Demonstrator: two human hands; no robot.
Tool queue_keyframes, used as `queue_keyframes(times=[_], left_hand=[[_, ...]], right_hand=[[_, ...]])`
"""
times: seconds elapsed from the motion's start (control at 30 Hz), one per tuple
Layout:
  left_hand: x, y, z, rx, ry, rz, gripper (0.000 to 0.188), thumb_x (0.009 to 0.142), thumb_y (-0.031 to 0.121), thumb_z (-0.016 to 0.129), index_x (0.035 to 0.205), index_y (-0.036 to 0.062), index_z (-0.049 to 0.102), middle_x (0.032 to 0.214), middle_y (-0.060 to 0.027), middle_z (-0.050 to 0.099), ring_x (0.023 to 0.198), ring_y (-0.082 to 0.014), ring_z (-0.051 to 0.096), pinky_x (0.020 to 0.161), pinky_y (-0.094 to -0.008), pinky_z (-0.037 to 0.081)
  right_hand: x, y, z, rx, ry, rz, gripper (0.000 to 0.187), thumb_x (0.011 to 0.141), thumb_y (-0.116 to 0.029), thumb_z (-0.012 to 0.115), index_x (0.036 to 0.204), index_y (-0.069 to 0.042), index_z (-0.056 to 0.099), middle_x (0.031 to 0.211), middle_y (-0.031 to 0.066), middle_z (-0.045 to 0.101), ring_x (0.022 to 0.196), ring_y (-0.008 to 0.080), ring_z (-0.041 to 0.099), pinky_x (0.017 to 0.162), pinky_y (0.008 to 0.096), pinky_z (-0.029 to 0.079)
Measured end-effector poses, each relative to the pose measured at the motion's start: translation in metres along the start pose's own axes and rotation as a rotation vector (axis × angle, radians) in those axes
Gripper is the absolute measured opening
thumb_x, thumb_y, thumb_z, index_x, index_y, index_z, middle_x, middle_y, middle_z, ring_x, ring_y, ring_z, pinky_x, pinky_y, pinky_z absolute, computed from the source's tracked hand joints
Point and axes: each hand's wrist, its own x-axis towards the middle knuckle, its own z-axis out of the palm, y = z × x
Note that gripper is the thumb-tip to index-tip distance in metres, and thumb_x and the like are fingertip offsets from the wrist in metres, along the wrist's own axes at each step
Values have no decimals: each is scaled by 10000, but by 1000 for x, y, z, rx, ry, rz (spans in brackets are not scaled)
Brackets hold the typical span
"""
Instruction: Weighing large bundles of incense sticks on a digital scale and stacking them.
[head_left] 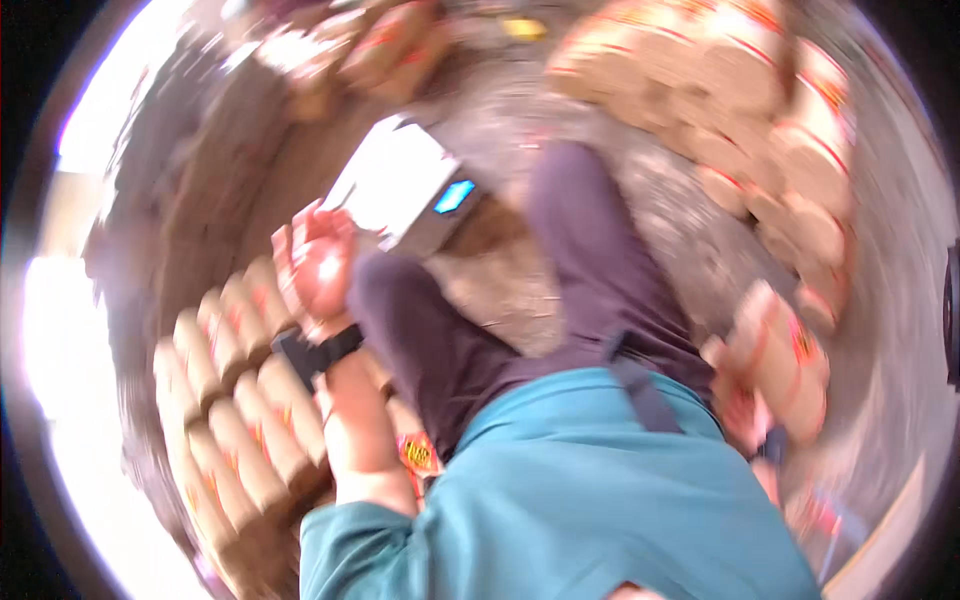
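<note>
My right hand [741,408], low on the right beside my thigh, grips a brown paper package [782,365] with red bands and a red and yellow print. The package is tilted, and part of the hand is hidden behind it. My left hand [318,262] is raised by my left knee with nothing visible in it; its fingers look apart, though blurred. A dark band circles that wrist. Just beyond the left hand stands a digital scale [395,185] with a bright white top and a lit blue display.
Rows of brown packages [245,440] stand at my left. A large heap of similar packages [690,90] lies at the far right, with more packages [395,50] at the far left. A small yellow thing [524,28] lies on the grey floor [500,95]. My bent knees flank the middle.
</note>
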Motion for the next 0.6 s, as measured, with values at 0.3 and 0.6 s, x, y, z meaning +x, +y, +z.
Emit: queue_keyframes(times=[0.3, 0.6], left_hand=[[-164, 62, -146, -142, 568, 489, 263, 928, 282, 571, 820, 70, 684, 922, -112, 706, 955, -272, 647, 934, -456, 467], [-345, 26, -270, -223, 1014, 581, 257, 949, 308, 551, 756, 140, 582, 871, -11, 639, 938, -190, 597, 897, -388, 469]], right_hand=[[-69, -89, 252, -771, -10, -656, 329, 965, -338, 515, 1140, -60, 540, 867, 20, 562, 713, 91, 515, 611, 216, 422], [-158, -125, 461, -724, -364, -1045, 306, 977, -277, 515, 1157, -31, 544, 918, 37, 591, 761, 99, 556, 717, 250, 470]])
